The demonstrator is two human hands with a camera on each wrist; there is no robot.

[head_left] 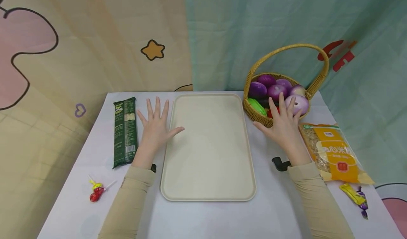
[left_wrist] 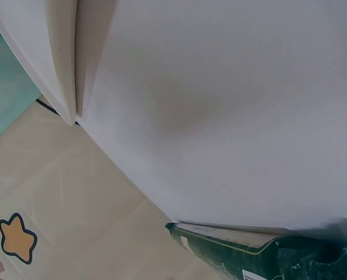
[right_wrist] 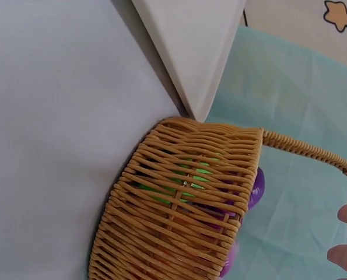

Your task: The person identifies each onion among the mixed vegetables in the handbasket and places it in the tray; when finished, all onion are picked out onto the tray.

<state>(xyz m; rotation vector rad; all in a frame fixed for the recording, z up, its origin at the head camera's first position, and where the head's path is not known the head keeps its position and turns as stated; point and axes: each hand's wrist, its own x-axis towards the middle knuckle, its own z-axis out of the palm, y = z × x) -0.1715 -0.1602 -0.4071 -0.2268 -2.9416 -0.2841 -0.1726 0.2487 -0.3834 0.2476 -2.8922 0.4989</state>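
In the head view my left hand (head_left: 154, 131) is spread with straight fingers between a dark green packet (head_left: 125, 133) and a cream tray (head_left: 210, 147), its thumb over the tray's left edge. My right hand (head_left: 284, 127) is spread too, its fingertips overlapping the front of a wicker basket (head_left: 259, 117). Neither hand holds anything. Purple onions (head_left: 276, 90), a bright green vegetable (head_left: 257, 106) and something red, partly hidden by fingers, lie in the basket. The right wrist view shows the basket's woven side (right_wrist: 173, 204) and a few fingertips (right_wrist: 345, 256) at the right edge.
A yellow and clear food bag (head_left: 337, 154) lies right of my right forearm, with yellow and purple wrapped candies (head_left: 353, 193) in front of it. Two lollipops (head_left: 96, 191) lie at the left front. Printed curtains (head_left: 219, 37) hang behind the white table (head_left: 203, 219).
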